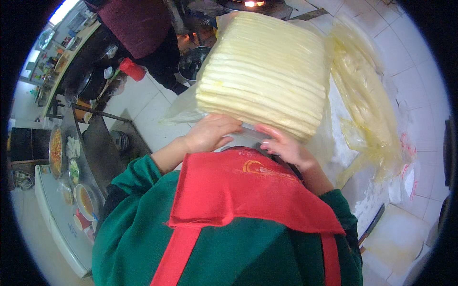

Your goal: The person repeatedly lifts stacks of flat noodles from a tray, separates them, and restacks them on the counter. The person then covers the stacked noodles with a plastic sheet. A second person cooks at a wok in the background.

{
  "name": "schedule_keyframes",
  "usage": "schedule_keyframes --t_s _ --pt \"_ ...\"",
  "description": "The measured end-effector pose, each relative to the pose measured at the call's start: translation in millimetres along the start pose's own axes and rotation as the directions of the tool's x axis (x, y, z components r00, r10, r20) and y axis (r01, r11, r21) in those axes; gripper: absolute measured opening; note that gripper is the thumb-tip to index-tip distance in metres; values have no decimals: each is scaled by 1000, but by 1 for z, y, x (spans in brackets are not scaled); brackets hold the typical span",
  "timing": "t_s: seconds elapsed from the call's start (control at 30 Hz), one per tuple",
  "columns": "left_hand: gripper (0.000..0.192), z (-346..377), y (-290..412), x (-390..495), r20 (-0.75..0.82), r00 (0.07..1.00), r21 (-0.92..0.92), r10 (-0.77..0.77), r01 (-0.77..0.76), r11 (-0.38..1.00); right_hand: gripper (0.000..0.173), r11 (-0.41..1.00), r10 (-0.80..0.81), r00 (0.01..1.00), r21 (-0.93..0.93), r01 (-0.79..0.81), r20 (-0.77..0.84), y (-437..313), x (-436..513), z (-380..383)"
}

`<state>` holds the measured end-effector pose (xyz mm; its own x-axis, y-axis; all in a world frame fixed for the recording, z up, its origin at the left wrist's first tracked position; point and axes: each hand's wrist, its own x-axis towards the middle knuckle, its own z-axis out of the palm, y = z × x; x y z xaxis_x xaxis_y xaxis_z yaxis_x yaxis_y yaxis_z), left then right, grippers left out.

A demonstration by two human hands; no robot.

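Observation:
A large block of pale yellow dough-like strips [263,71], packed side by side, lies before me under clear plastic film [322,143]. At its near edge my left hand [211,134] rests palm down, its thumb apart from its fingers. My right hand [281,143] is by the near right part of the same edge, a gap showing between its fingers. Film shows between the two hands, but no firm grip on it is visible. Just below them is the bib of my red apron [232,186], dusted with white powder.
Yellowish plastic sheeting [365,96] lies along the right. A pale board [395,232] is at lower right. Bowls of food, including an orange-brown one [84,202], stand at left. Beyond are another person [137,28], a metal pot [193,62] and a lit stove [254,4].

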<state>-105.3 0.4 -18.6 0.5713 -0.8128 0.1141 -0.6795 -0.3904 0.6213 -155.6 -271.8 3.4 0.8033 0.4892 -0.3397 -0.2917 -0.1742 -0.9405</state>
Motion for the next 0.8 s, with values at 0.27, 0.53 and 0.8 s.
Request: schedule_keyframes --t_s 0.27,0.53,0.8 --pt "25 -39 -48 -74 -321 697 -288 -641 573 767 48 952 284 815 253 -175 -505 48 -122 -83" --pt "63 -65 -63 32 -102 602 -951 -792 175 256 54 922 -300 462 -377 -83 -835 0 -16 -62" --pt "70 -98 -97 70 -227 580 -878 -783 227 422 62 984 -175 412 -148 95 -894 16 -5 -117"
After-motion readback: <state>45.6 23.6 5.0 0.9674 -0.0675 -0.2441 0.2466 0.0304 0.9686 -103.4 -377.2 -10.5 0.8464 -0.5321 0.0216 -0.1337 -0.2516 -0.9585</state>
